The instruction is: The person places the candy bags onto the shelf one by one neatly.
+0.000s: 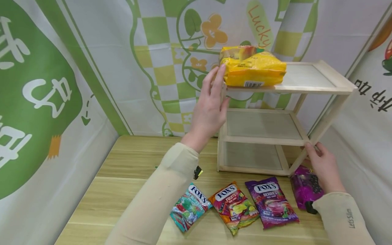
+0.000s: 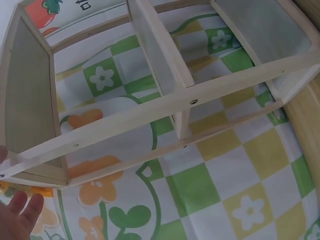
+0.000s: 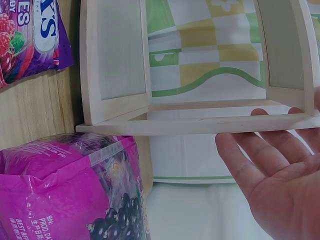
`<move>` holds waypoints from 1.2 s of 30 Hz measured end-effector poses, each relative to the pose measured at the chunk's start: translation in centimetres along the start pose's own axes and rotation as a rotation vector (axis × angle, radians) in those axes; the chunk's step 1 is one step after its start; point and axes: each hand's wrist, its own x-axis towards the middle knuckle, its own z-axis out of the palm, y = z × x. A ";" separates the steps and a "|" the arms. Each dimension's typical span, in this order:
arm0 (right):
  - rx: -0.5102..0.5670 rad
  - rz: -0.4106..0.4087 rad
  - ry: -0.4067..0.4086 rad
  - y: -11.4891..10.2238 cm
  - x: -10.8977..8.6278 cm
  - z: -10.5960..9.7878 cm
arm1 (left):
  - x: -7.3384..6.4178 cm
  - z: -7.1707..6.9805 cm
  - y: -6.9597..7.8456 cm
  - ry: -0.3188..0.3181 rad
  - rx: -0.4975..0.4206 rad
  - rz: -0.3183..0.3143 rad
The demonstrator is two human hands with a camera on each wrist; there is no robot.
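Observation:
A small three-tier wooden shelf rack (image 1: 289,90) stands on the table, with grey panels in its tiers. On the left of its top tier lies a yellow bag (image 1: 254,71) with a barcode. My left hand (image 1: 209,105) is at the top left corner, its nearly straight fingers against the bag's left end and its thumb by the front post. My right hand (image 1: 326,166) grips the right front post at middle-tier height. In the right wrist view, the fingertips (image 3: 259,113) reach round that post (image 3: 200,125). Below this hand stands a purple-magenta bag (image 1: 303,187) with dark berries printed on it.
Three candy bags lie in front of the rack: a teal one (image 1: 190,207), an orange-red FRUITS one (image 1: 234,206) and a purple BERRIES one (image 1: 272,204). A patterned fabric wall (image 1: 153,64) rises right behind the wooden table (image 1: 122,190).

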 end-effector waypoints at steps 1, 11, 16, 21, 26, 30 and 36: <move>0.004 0.005 -0.003 -0.1 0.0 0.0 | -0.1 0.0 -0.1 -0.006 -0.002 -0.013; 0.009 -0.013 0.006 -0.1 0.0 0.0 | -2.0 -0.1 -0.5 -0.162 -0.158 -0.293; 0.066 -0.048 0.021 -0.1 -0.1 0.0 | -2.9 0.1 -0.9 -0.238 -0.245 -0.410; 0.063 -0.044 0.020 -0.2 -0.2 0.0 | -3.6 0.3 -1.1 -0.305 -0.234 -0.476; 0.037 -0.030 0.019 -0.3 -0.1 0.0 | -4.2 0.5 -1.0 -0.363 -0.236 -0.514; 0.020 -0.021 0.019 -0.3 -0.1 0.2 | -4.6 0.8 -1.0 -0.400 -0.225 -0.523; 0.018 -0.016 0.014 -0.3 -0.1 0.2 | -5.1 1.2 -0.9 -0.436 -0.244 -0.539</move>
